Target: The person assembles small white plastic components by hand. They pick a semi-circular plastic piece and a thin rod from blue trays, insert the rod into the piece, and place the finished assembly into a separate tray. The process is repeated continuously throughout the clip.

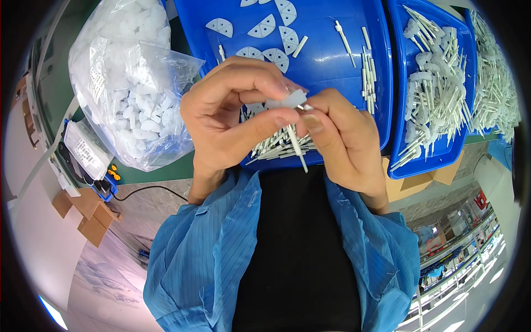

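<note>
My left hand (229,113) is pinching a cap (291,99), my right hand (347,138) a tip (307,107); joined pieces (428,105) are filling a tray (442,159), rods (271,148) are remaining loose.

A small, frosted white plastic piece (294,99) was held above the near part of the large blue tray (326,63), pinched between the thumb and fingers of the left hand (235,108). It was partly covered by the fingers, so its full outline could not be told. Over the tray's near rim a slender white rod (296,148) was seen, slanted, its upper end hidden by the grasp. Above the tray too, a little white tip (307,107) was pinched by the right hand (348,141), just beside the piece.
</note>
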Available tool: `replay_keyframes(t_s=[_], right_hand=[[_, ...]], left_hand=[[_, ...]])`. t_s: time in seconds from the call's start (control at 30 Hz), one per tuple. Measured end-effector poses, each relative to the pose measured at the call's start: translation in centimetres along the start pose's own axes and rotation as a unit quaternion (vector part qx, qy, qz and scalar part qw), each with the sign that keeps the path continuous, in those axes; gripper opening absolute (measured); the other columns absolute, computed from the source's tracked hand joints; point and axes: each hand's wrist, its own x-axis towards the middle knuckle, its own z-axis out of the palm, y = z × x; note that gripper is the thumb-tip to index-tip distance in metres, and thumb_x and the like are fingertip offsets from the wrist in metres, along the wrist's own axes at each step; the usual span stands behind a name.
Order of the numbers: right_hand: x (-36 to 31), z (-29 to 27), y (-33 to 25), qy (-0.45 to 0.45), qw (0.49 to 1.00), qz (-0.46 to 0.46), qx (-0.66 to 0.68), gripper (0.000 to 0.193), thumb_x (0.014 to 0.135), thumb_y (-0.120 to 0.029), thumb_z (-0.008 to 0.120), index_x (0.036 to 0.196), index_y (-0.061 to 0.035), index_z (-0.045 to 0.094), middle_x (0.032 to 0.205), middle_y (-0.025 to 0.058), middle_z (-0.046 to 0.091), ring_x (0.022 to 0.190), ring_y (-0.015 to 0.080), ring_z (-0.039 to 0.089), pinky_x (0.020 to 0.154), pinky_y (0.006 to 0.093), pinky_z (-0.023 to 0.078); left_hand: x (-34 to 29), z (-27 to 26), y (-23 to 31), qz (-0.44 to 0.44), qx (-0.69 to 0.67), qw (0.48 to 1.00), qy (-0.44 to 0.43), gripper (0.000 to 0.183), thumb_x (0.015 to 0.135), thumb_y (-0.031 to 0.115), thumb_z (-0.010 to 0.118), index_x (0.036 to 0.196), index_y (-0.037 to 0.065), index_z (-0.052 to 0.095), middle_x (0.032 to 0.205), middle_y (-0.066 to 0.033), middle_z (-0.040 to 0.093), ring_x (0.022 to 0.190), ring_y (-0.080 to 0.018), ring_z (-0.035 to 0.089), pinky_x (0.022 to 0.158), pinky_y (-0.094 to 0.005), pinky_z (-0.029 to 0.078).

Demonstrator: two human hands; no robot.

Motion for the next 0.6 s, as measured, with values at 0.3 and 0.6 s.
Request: replay_keyframes(t_s=[0.3,0.6], right_hand=[[0.1,1.0,0.8,0.087,0.949,-0.184,-0.239,0.014,0.086,0.000,0.068,0.098,0.0035,0.061,0.073,0.0116,0.065,0.057,0.0243,0.066,0.051,0.0308,0.049],[0.4,1.3,1.6,0.112,0.925,-0.254,-0.258,0.022,0.082,-0.009,0.073,0.096,0.0017,0.061,0.068,0.0077,0.060,0.053,0.0218,0.059,0.048,0.0310,0.046]], left_hand=[[0.0,0.0,-0.6,0.054,-0.003,0.998,0.015,0.030,0.066,-0.002,0.086,0.093,-0.004,0.071,0.093,-0.0149,0.067,0.083,-0.0219,0.069,0.073,-0.0293,0.056],[0.7,-0.1,0.1,0.143,0.116,0.983,-0.020,0.032,0.064,0.006,0.089,0.091,-0.001,0.073,0.088,-0.0132,0.071,0.078,-0.0195,0.070,0.068,-0.0267,0.056]])
